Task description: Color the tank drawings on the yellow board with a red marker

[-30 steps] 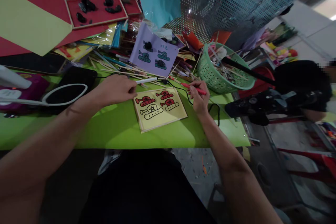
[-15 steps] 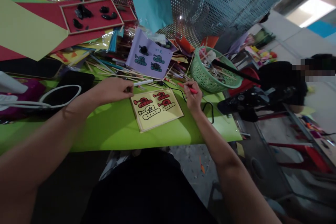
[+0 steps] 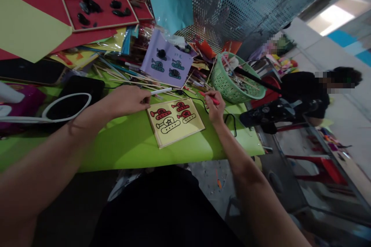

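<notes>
A yellow card (image 3: 185, 127) lies flat on the green tabletop, with several tank-like outlines drawn on it. Two of the drawings are filled in red, one is partly red, and the front-left one is uncoloured. At the card's upper left corner, my left hand (image 3: 129, 100) is closed, and a white pen (image 3: 161, 91) sticks out from its fingers to the right. Just off the card's right side, my right hand (image 3: 216, 108) grips a red marker (image 3: 213, 100), its tip pointing up and left, off the paper.
Behind the card stands a purple sheet (image 3: 166, 61) with similar drawings, among loose wooden sticks. A green basket (image 3: 240, 94) is at the right, near a black cable (image 3: 232, 117). Red trays (image 3: 104, 17) with black stones lie back left. Another person (image 3: 304, 92) is at the far right.
The whole view has shifted slightly, with the card and both hands a little farther right in the picture. Both hands keep their grips, and the red colouring looks the same.
</notes>
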Demonstrator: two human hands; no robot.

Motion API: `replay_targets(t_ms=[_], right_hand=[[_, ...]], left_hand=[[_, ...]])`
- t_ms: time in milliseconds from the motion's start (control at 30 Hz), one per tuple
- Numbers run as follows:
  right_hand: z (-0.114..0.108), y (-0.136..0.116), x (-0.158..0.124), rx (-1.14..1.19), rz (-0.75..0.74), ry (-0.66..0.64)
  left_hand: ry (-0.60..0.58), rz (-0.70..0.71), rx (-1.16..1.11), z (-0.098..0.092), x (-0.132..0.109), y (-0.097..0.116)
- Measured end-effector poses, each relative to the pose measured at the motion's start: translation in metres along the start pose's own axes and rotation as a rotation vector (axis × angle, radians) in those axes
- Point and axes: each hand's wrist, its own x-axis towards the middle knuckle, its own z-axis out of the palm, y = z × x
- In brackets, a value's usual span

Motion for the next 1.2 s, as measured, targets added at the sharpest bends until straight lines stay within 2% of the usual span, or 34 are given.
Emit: replay_targets(t_ms=[133,267,467,600,767,1200], right_hand=[[0.002,-0.009,0.002,0.065,0.049,0.061],[0.002,-0.034,-0.001,0.191,0.103,0.091],[0.011,-0.091,-0.044,0.472,0.233,-0.135],[0.026,-0.113,-0.073,0.564,0.369,-0.283],[0.040,-0.123,-0.083,0.576,0.500,-0.384],[0.041,-0.131,-0.085,0.458,0.498,-0.428]], left_hand=[[0.000,-0.009,-0.006,0.001,0.001,0.001],[0.003,-0.028,-0.004,0.002,0.002,0.003],[0.047,-0.041,0.053,0.004,-0.003,0.014],[0.050,-0.044,0.071,0.005,-0.003,0.018],[0.054,-0.049,0.080,0.007,-0.001,0.019],[0.049,-0.048,0.055,0.014,0.002,0.015]])
